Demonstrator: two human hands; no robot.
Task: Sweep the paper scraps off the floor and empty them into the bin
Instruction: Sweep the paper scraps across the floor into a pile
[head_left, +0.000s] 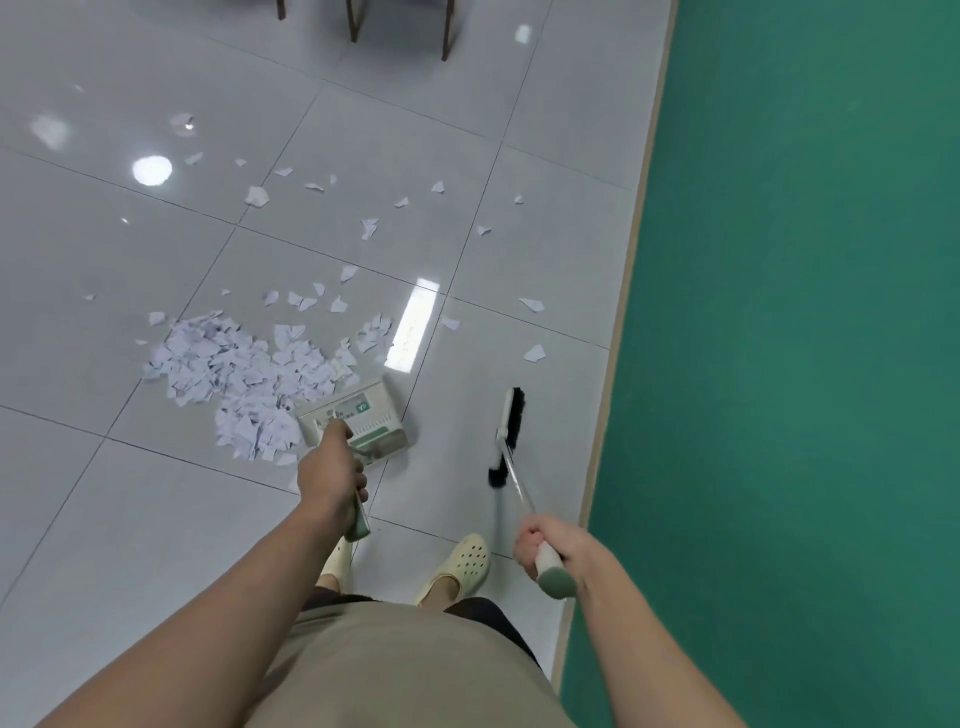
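While most of the paper scraps (244, 379) already lie gathered in one dense heap on the grey tiled floor (104, 519), none can be seen inside the dustpan (358, 421), so the task looks less than half done. The left hand (332, 467) has its grip curled round the dustpan handle, and the pan stands on the floor with one edge touching the heap's right side. The right hand (545, 545) has its grip clamped on the broom handle near its end; the broom (506, 436) has its black bristles on bare tile, well apart from the heap and near the green wall (805, 364). Loose scraps (369, 226) lie scattered beyond the heap toward the chair legs (447, 36), and a few lie near the wall. These stragglers need sweeping in, then the heap must go into the pan. No bin is in view, so emptying is not yet begun.
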